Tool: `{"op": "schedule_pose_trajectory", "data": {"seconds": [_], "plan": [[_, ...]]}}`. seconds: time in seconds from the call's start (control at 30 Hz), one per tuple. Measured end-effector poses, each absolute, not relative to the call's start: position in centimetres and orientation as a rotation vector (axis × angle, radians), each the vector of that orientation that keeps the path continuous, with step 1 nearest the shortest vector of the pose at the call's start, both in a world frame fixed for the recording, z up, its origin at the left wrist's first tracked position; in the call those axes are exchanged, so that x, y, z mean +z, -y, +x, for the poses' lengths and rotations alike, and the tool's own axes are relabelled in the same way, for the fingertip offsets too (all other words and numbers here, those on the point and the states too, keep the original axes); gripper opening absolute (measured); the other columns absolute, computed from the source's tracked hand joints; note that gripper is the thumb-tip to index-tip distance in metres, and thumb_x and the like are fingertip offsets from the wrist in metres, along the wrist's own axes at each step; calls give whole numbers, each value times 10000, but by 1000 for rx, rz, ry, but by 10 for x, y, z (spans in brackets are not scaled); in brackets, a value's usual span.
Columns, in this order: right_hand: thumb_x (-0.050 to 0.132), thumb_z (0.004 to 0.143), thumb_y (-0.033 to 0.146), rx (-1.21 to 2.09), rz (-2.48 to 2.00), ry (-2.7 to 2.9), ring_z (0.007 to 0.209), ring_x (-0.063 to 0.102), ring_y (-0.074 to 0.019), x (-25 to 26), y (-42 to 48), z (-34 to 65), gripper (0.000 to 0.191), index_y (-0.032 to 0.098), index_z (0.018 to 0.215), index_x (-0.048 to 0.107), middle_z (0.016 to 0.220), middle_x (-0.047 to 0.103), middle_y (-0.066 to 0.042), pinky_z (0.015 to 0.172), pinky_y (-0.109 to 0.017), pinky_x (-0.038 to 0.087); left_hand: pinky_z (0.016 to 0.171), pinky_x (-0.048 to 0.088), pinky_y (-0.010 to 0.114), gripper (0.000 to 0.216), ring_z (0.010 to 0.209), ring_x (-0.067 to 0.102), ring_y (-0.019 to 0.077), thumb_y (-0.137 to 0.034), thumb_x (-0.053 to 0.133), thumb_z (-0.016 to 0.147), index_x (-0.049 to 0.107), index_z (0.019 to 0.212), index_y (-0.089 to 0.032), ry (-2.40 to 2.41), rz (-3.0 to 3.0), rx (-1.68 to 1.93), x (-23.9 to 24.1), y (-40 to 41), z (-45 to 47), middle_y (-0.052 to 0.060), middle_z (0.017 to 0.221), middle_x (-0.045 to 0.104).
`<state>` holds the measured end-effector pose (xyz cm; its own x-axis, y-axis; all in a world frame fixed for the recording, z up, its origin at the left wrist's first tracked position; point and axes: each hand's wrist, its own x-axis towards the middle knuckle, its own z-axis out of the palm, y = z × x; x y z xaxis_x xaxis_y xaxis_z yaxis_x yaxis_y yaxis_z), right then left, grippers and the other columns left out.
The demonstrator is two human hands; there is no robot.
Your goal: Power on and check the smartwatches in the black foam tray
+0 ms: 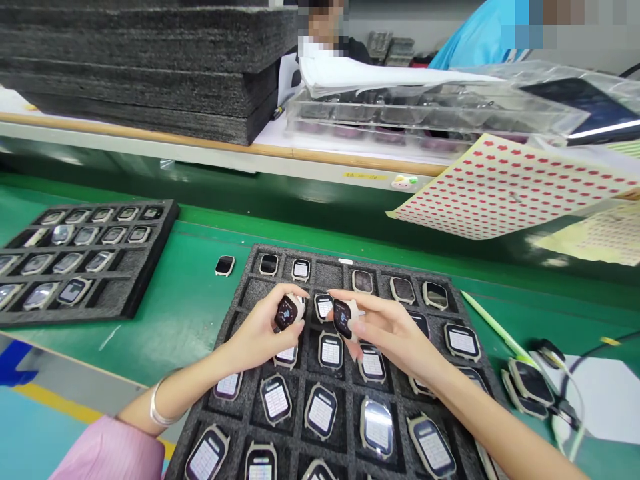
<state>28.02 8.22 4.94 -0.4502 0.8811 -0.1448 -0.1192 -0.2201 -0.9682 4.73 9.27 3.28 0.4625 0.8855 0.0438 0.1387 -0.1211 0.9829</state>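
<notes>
Currently, left hand: pinching one watch by its edges, dark screen lit with a small figure, above the foam tray.
Right hand: pinching a second watch, similar screen, near the first, apart.
Foam tray: on green tabletop, many slots holding watches.
Loose watch: tabletop, just left of foam tray.

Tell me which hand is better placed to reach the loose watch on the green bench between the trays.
Probably the left hand: it is nearer the loose watch than the right hand is. The left's held watch would likely need setting down first.
</notes>
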Motion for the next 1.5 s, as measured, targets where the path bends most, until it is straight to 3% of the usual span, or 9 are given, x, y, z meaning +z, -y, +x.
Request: {"op": "schedule_pose_trajectory", "data": {"seconds": [0.13, 0.67, 0.83, 0.97, 1.03, 1.3, 1.5], "plan": [[721, 827, 322, 1740, -1030, 1295, 510, 592, -112, 54, -79, 278, 455, 182, 1251, 633, 959, 705, -93, 484, -245, 500, 662, 389, 226, 288, 701, 463, 131, -89, 530, 771, 502, 1039, -193, -968, 1565, 833, 32, -92, 47, -22, 799, 490], [714, 832, 292, 1678, -1058, 1289, 523, 590, -116, 56, -78, 277, 435, 192, 1249, 633, 850, 687, -47, 512, -246, 505, 641, 378, 225, 292, 696, 467, 130, -112, 534, 803, 497, 1082, -192, -966, 1542, 906, 33, -92, 46, -18, 815, 496], [714, 835, 316, 1692, -1043, 1297, 534, 606, -116, 52, -79, 279, 449, 205, 1260, 621, 913, 693, -62, 513, -245, 502, 762, 422, 257, 334, 863, 535, 173, -155, 541, 823, 491, 1148, -209, -963, 1554, 913, 28, -92, 48, 24, 982, 563], [697, 852, 365, 1681, -1075, 1323, 505, 586, -133, 47, -81, 282, 481, 165, 1278, 602, 622, 659, -14, 492, -237, 477, 796, 429, 271, 329, 895, 556, 186, -153, 532, 815, 509, 1139, -212, -962, 1555, 896, 25, -92, 51, 25, 995, 595], [700, 843, 394, 1681, -1073, 1335, 494, 580, -143, 47, -81, 283, 515, 150, 1285, 597, 569, 639, -7, 480, -245, 470, 800, 431, 270, 298, 878, 558, 181, -140, 525, 809, 527, 1099, -207, -958, 1566, 893, 26, -92, 52, 18, 971, 602], [727, 827, 339, 1620, -1084, 1275, 475, 577, -129, 52, -76, 279, 464, 155, 1244, 635, 612, 634, -2, 475, -242, 465, 829, 433, 268, 284, 946, 562, 192, -143, 538, 813, 534, 1089, -211, -965, 1562, 915, 26, -91, 54, 25, 1016, 613], [738, 811, 371, 1652, -1003, 1304, 499, 608, -125, 54, -77, 281, 492, 192, 1255, 628, 837, 678, -51, 472, -254, 490, 826, 430, 270, 345, 949, 566, 194, -137, 545, 801, 536, 1138, -209, -983, 1549, 940, 25, -90, 53, 23, 1021, 615]]}}
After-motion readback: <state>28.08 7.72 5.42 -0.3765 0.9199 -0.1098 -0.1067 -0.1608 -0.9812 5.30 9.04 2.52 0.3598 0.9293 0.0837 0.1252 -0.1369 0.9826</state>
